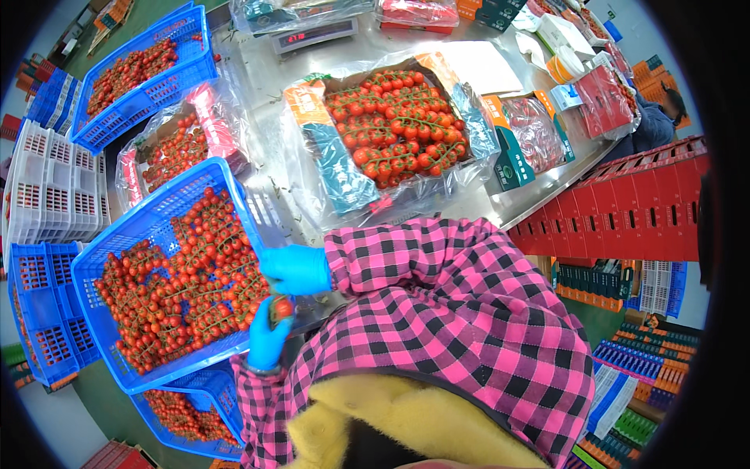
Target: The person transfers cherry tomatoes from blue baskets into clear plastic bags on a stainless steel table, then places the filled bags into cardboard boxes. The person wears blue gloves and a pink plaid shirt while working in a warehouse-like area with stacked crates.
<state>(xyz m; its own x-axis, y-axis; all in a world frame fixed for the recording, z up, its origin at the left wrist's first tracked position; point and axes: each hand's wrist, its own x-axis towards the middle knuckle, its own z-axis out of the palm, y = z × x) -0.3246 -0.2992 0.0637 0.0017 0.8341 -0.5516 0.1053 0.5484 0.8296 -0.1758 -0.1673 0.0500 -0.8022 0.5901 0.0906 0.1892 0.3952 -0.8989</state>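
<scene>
Both my hands wear blue gloves and meet at the right rim of a blue plastic crate (242,184) full of vine cherry tomatoes (187,289). My left hand (268,338) is closed around a few cherry tomatoes (280,310), partly covered by its fingers. Just above it, my right hand (297,270) has its fingers curled in; what they hold, if anything, is hidden. On the metal table, beyond my right arm, stands an open plastic-lined carton (332,176) packed with cherry tomatoes (402,125) on the vine.
A smaller lined tomato carton (212,117) and another blue crate (164,94) stand at the far left. A scale (316,35) sits at the back. Right of the big carton is a green-orange box (512,168). Red cartons (617,207) are stacked beyond the table's right edge; a co-worker (660,121) is there.
</scene>
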